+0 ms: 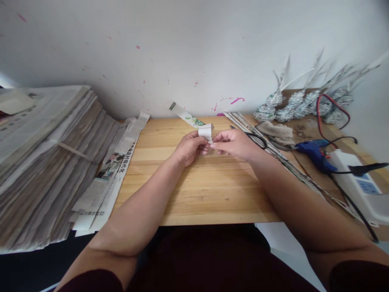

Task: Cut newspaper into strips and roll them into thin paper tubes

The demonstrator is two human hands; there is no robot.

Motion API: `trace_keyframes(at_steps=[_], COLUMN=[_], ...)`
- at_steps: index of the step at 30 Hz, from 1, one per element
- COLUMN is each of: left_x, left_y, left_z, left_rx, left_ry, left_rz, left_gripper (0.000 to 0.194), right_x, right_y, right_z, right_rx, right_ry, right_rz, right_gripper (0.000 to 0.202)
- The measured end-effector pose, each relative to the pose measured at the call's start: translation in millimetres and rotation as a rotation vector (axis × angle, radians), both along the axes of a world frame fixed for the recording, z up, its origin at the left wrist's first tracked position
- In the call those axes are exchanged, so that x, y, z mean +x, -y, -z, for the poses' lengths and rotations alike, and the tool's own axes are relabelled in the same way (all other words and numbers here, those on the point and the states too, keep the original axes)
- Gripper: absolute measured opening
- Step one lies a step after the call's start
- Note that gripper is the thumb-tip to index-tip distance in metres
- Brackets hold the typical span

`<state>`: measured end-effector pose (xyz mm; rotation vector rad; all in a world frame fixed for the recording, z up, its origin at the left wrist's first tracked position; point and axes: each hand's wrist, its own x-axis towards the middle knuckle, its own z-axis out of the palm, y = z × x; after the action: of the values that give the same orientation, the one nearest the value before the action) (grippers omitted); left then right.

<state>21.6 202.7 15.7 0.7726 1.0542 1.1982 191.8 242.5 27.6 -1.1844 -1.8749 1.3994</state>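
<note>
Paper strip (pixel 194 121), curled end between my hands over the table (pixel 200 194); left hand (pixel 191 148) pinches it, right hand (pixel 233 143) at its lower corner, grip I can't tell; likely light, creases easily, I'd hold edges

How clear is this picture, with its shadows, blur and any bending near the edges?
Head view: soft light, a faint shadow on the wooden table below the left hand and right hand, no harsh glare there; head view: the newspaper stack looks stretched toward the left edge, probably a wide lens; head view: the thin stalks at upper right look smeared, and print on the held paper is unreadable.
</note>
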Motion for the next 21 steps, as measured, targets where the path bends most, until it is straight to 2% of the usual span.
trace_keyframes(at_steps=[4,7,12,21], left_x=[0.5,0.7,0.7,-5.1], left_y=[-0.4,-0.6,-1.3,-1.1], left_z=[-1.8,-2.1,-2.2,-4.6], left_rx=[0.007,0.003,-0.009,-0.044], left_ry=[0.011,0.027,0.031,0.123], left_rz=[-0.028,-0.033,-0.038,0.022], left_gripper=[0.016,0.013,0.01,0.009], right_x=[-2.2,-3.2,-3.7,-4.1], right_y=[3.2,4.5,5.6,2.8], right_z=[2.5,4.5,4.1,0.3], right_rx=[0.233,0.289,0.191,-0.05], right_ry=[0.021,-0.002,-0.061,-0.08], right_rz=[0.013,0.015,-0.006,0.048], right_gripper=[0.013,0.013,0.015,0.015])
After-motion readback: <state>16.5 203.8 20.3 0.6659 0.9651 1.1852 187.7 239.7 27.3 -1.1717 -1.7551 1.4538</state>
